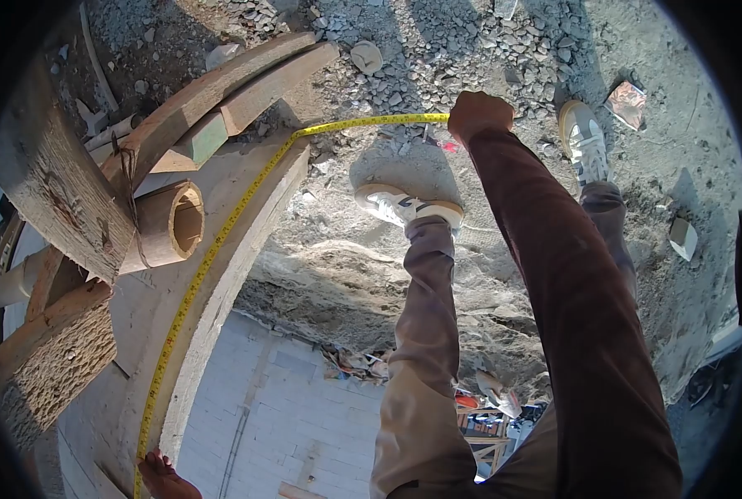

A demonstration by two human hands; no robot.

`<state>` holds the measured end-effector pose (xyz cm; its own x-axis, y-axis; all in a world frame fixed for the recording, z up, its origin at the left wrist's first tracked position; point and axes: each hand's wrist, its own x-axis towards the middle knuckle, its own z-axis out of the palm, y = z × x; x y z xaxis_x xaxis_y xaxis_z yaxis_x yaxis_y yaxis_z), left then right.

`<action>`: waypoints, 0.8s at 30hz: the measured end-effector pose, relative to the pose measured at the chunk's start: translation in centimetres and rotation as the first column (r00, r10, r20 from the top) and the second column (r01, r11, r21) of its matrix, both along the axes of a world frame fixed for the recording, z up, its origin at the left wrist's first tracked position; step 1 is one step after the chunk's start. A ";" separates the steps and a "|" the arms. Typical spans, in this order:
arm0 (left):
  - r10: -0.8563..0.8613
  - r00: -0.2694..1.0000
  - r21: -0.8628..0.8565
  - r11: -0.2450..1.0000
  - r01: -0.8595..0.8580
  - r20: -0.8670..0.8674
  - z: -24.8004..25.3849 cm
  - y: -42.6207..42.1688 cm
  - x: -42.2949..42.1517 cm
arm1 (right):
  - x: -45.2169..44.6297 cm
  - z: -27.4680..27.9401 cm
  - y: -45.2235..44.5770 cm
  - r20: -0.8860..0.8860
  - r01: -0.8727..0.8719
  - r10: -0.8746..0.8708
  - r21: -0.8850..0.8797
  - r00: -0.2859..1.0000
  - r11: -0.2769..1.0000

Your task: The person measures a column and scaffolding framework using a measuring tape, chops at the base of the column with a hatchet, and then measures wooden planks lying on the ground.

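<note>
A yellow measuring tape lies along the top of a long pale concrete edge. It bends at the far corner and stretches across to my right hand, a fist closed around it above the gravel. At the lower left, my left hand has its fingers closed on the tape near the concrete edge. Much of that hand is cut off by the frame's bottom. Whether either hand also holds the tape's case cannot be made out.
Wooden boards, a rough timber post and a bamboo pole crowd the left. Crushed stone covers the ground ahead. My shoes stand on dirt. A block wall shows below, and a stone chunk lies right.
</note>
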<state>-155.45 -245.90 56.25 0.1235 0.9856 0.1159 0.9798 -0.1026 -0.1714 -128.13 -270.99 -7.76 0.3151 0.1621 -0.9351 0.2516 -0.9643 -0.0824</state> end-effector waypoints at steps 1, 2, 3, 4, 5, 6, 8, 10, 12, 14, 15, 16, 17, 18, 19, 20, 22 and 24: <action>-0.241 0.929 -0.135 0.968 0.210 -0.280 1.2 0.1 -0.6 | 0.1 0.0 0.0 -0.001 -0.002 0.002 -0.002 1.000 1.000; -0.476 0.727 -0.318 0.878 0.358 -0.494 1.6 0.1 -0.6 | 0.1 0.0 0.1 -0.002 -0.004 0.004 -0.004 1.000 1.000; -0.244 0.935 -0.148 0.966 0.211 -0.257 1.4 0.4 -0.9 | 0.1 0.0 0.1 -0.004 -0.006 0.006 -0.006 1.000 1.000; -0.001 0.999 -0.031 1.000 0.002 0.044 1.1 0.8 -1.1 | 0.0 -0.2 0.1 -0.001 -0.024 0.024 -0.014 1.000 1.000; 0.213 0.909 0.015 0.972 -0.234 0.359 0.5 0.9 -1.0 | -0.1 -0.5 0.1 0.003 -0.041 0.042 -0.021 0.999 0.999; 0.203 0.913 0.021 0.974 -0.225 0.354 0.2 0.8 -0.7 | -0.2 -0.6 0.2 0.007 -0.059 0.059 -0.028 0.998 0.998; 0.183 0.920 0.034 0.978 -0.207 0.347 -0.4 0.2 -0.2 | 0.0 -0.5 0.1 0.003 -0.050 0.050 -0.020 0.999 0.999; 0.188 0.917 0.024 0.977 -0.210 0.352 -0.2 0.4 -0.4 | -0.1 -0.5 0.1 -0.001 -0.045 0.045 -0.018 0.999 0.999; 0.008 0.997 -0.017 1.000 -0.007 0.072 0.1 0.1 -0.4 | -0.2 -0.7 0.1 0.000 -0.048 0.048 -0.025 0.999 0.999; -0.404 0.804 -0.247 0.913 0.325 -0.437 0.5 -0.7 0.1 | 0.0 -0.2 0.1 0.002 -0.014 0.014 -0.012 1.000 1.000; -0.413 0.794 -0.258 0.909 0.328 -0.447 0.6 -0.7 0.1 | 0.1 0.0 0.1 0.002 0.003 -0.003 -0.005 1.000 1.000; -0.422 0.783 -0.268 0.905 0.331 -0.457 0.6 -0.7 0.2 | 0.2 0.1 0.1 -0.003 0.003 -0.003 -0.003 1.000 1.000; -0.431 0.772 -0.279 0.900 0.334 -0.466 0.7 -0.6 0.2 | 0.3 0.2 0.2 -0.008 0.004 -0.004 -0.001 1.000 1.000; -0.212 0.951 -0.136 0.973 0.185 -0.223 0.7 -0.2 -0.1 | 0.3 0.3 0.2 -0.013 0.005 -0.005 0.000 1.000 1.000; 0.015 0.997 -0.044 0.999 -0.012 0.070 0.6 0.4 -0.7 | 0.4 0.4 0.1 -0.011 0.005 -0.005 0.000 1.000 1.000; 0.216 0.903 -0.014 0.974 -0.227 0.370 0.4 0.7 -0.8 | 0.4 0.4 0.2 -0.008 0.006 -0.006 0.000 1.000 1.000; 0.208 0.901 0.013 0.973 -0.231 0.382 0.2 0.6 -0.7 | 0.4 0.4 0.2 -0.004 0.006 -0.006 0.001 1.000 1.000; 0.197 0.902 0.034 0.973 -0.227 0.383 -0.2 0.4 -0.5 | 0.3 0.4 0.2 0.001 0.006 -0.006 0.001 1.000 1.000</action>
